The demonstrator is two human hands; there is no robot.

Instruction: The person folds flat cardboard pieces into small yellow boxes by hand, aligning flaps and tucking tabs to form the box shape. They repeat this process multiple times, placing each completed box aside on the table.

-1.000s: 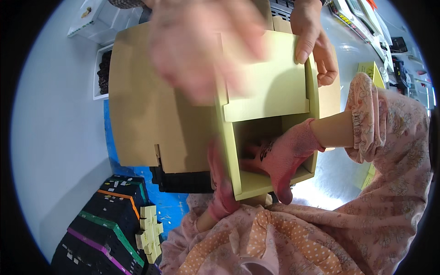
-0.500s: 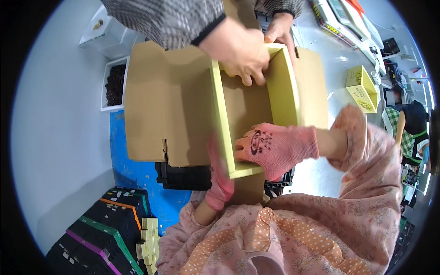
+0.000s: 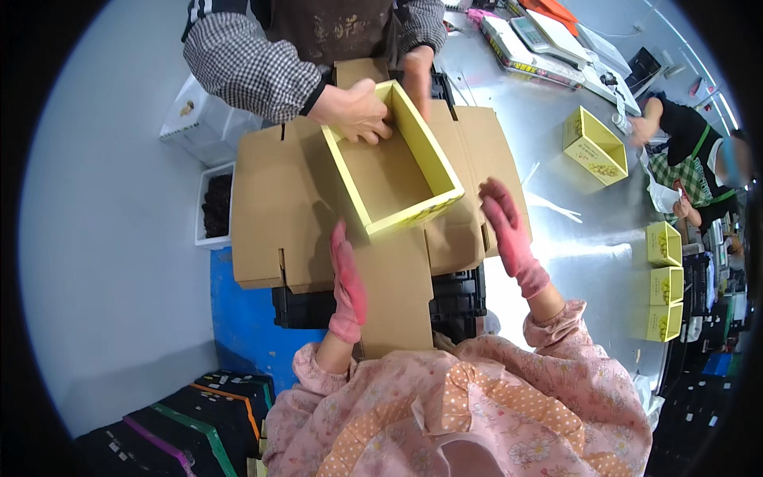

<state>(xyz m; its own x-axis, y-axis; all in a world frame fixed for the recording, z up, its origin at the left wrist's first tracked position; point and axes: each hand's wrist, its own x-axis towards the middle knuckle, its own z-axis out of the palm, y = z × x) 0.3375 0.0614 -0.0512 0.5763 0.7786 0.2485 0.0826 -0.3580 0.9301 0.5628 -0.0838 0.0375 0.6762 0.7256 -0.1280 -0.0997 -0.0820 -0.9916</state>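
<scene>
A pale yellow open-topped box (image 3: 417, 215) sits over a brown cardboard sheet (image 3: 294, 191) with cut slots and folded-out flaps. Its inside shows a plain brown bottom. A co-worker across from me has one hand (image 3: 354, 111) reaching over its far left rim, and the other hand (image 3: 417, 83) by its far right side. My left hand (image 3: 347, 278), in a pink glove, is held upright with fingers stretched, just short of the box's near left corner. My gloved right hand (image 3: 509, 230) hovers beyond the near right corner, fingers spread. Both my hands are apart from the box.
Beneath the cardboard is a black crate (image 3: 306, 308). White containers, one with dark contents (image 3: 216, 207), stand on the left. The metal table (image 3: 556, 230) on the right bears a yellow box (image 3: 592, 151), scales (image 3: 548, 40) and several small boxes. Another person (image 3: 691, 159) works at its far side.
My right hand has come out of the yellow box and swung right; my left hand has left its side. The box has turned and moved away from me in the co-worker's hands.
</scene>
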